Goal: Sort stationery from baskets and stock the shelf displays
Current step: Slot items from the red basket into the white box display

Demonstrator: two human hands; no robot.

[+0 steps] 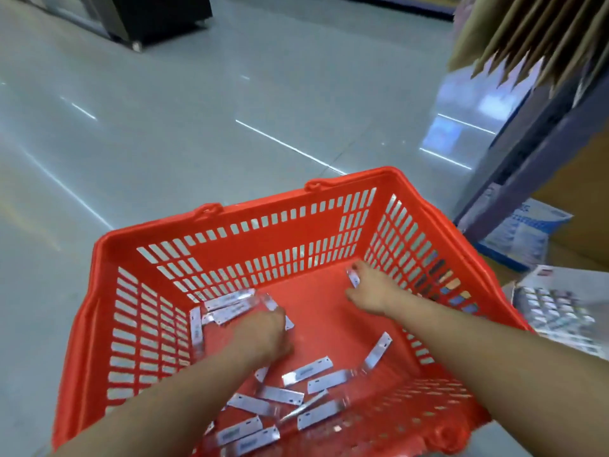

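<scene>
A red plastic basket (108, 324) stands on the floor below me. Several small white-labelled clear packets (306, 371) lie scattered over its bottom. Reaching into the left half, my left hand (263, 334) has its fingers curled round a bunch of these packets (227, 305). My right hand (369, 291) is at the far right corner of the basket floor and pinches a single packet (353, 278) between its fingers.
A grey shelf unit (540, 143) stands at the right with brown envelopes (527, 31) hanging above. A blue-and-white box (524, 232) and a printed pack (560, 308) lie on the floor beside the basket. A black cabinet on wheels (158, 18) stands far left.
</scene>
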